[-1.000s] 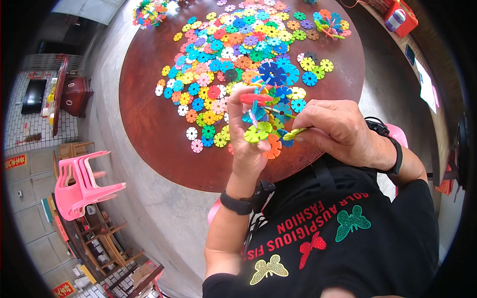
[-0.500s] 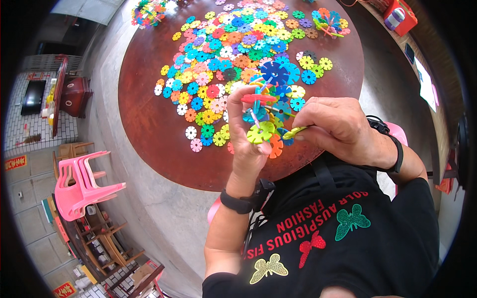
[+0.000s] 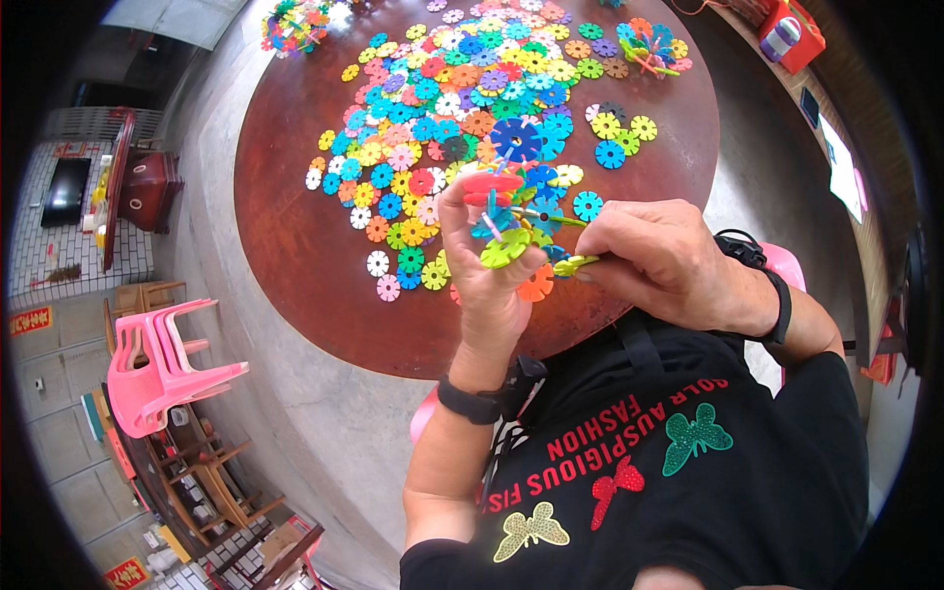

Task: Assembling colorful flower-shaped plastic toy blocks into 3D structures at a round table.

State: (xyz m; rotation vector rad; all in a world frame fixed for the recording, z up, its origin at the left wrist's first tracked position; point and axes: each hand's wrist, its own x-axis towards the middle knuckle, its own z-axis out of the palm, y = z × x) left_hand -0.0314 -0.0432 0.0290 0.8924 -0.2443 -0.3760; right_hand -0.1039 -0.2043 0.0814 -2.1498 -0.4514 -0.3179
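The left hand (image 3: 492, 300), raised upright, has its grip clamped on a multicoloured disc cluster (image 3: 541, 213) above the round surface (image 3: 295, 256); the right hand (image 3: 657, 261), turned inward, pinches a lime-green disc (image 3: 572, 265) just beside it.

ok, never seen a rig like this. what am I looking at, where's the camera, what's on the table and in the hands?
No machine here: a person works with two bare hands. The view is from the left of two fisheye cameras worn on the head, looking down, so straight edges bend near the rim; picture left is the person's left.

The round brown table bears many loose, flat, notched discs in mixed colours. An already joined cluster sits at its far right.

The left hand holds up a bunch of interlocked discs. The right hand pinches a yellow-green piece close by; whether it touches the bunch, I can't tell.
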